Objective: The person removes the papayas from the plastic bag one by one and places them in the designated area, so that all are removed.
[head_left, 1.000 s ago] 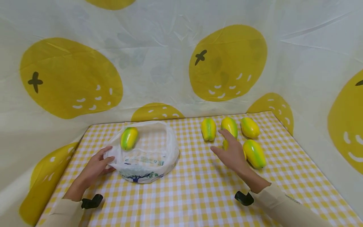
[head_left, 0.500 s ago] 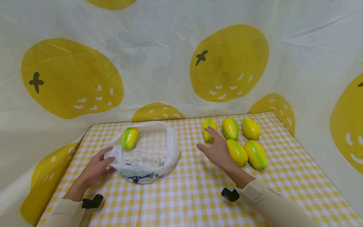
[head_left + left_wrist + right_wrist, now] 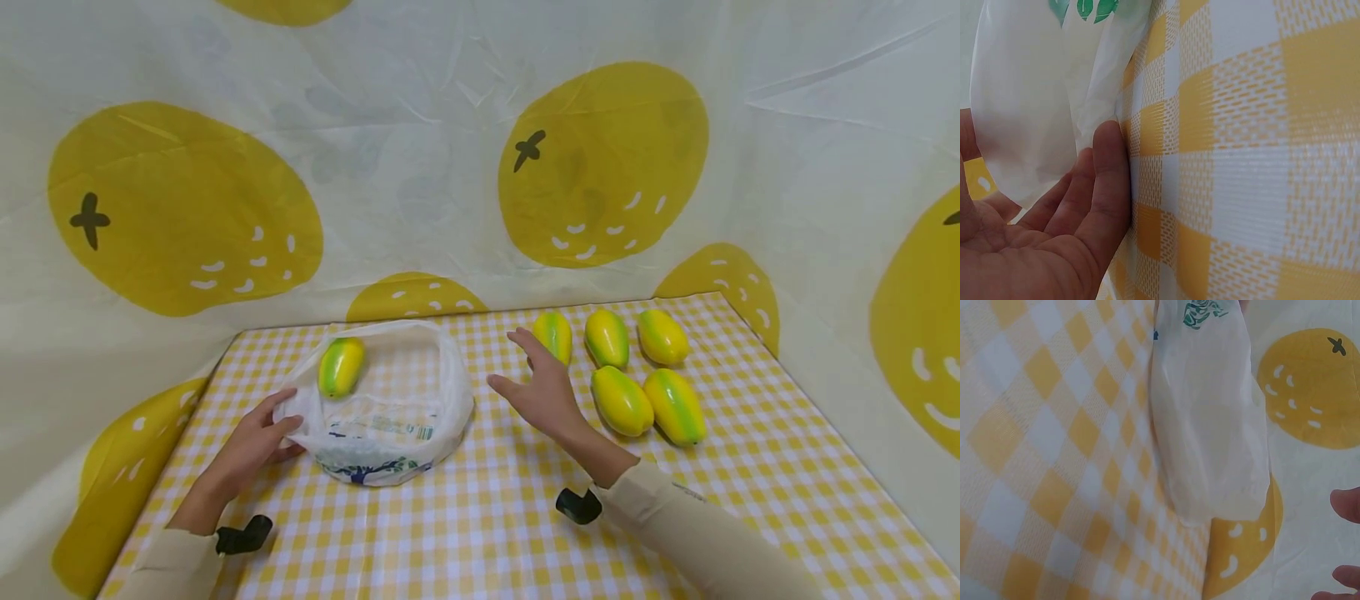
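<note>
A white plastic bag (image 3: 454, 408) with a printed green and blue tree lies with its mouth spread wide. Inside, on its left, rests a yellow papaya (image 3: 342, 367) with a green stripe. My left hand (image 3: 251, 442) pinches the left rim of the bag, thumb on the inner side and fingers outside, low by the cloth. To the right of the bag, my right hand (image 3: 543, 392) is held with fingers and thumb spread and nothing between them. It partly covers the back-left papaya (image 3: 555, 333) in the head view. In the right wrist view only fingertips (image 3: 1346, 505) show.
More papayas lie in a loose group on the right: two at the back (image 3: 607, 338) and two in front (image 3: 622, 402). A yellow gingham cloth (image 3: 465, 533) covers the table. A fruit-printed curtain (image 3: 420, 192) hangs behind and along the sides.
My right hand has moved left, away from over the papaya group toward the bag, uncovering the front papayas. My left hand, the bag and the papayas have stayed in place.
</note>
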`<control>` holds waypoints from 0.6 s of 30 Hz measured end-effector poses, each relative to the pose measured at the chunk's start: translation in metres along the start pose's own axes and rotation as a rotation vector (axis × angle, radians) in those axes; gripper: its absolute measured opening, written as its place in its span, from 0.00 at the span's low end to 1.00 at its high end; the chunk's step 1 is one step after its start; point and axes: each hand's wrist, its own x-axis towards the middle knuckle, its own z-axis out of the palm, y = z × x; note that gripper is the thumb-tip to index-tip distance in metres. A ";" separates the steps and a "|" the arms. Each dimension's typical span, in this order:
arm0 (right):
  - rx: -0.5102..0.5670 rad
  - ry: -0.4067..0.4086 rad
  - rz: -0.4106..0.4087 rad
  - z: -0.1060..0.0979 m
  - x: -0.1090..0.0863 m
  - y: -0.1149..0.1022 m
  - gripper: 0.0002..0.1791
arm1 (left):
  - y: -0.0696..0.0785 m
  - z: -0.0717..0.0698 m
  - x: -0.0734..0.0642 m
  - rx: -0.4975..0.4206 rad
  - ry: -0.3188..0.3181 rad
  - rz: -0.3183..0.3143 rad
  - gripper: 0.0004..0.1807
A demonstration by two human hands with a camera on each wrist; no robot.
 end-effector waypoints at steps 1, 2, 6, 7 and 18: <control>0.007 -0.003 -0.003 0.003 0.001 -0.001 0.40 | 0.000 0.000 0.000 -0.003 -0.001 0.002 0.43; 0.015 -0.006 -0.005 0.006 0.001 -0.002 0.40 | 0.000 -0.001 0.000 -0.004 -0.004 0.005 0.43; 0.057 -0.025 -0.009 0.018 0.005 -0.009 0.40 | -0.001 -0.002 -0.001 -0.007 -0.005 0.002 0.43; 0.069 -0.031 -0.014 0.021 0.006 -0.010 0.41 | -0.001 -0.002 -0.001 -0.005 -0.006 0.001 0.43; 0.119 -0.089 -0.003 0.055 0.017 -0.024 0.40 | -0.002 -0.001 0.001 -0.028 -0.006 0.012 0.42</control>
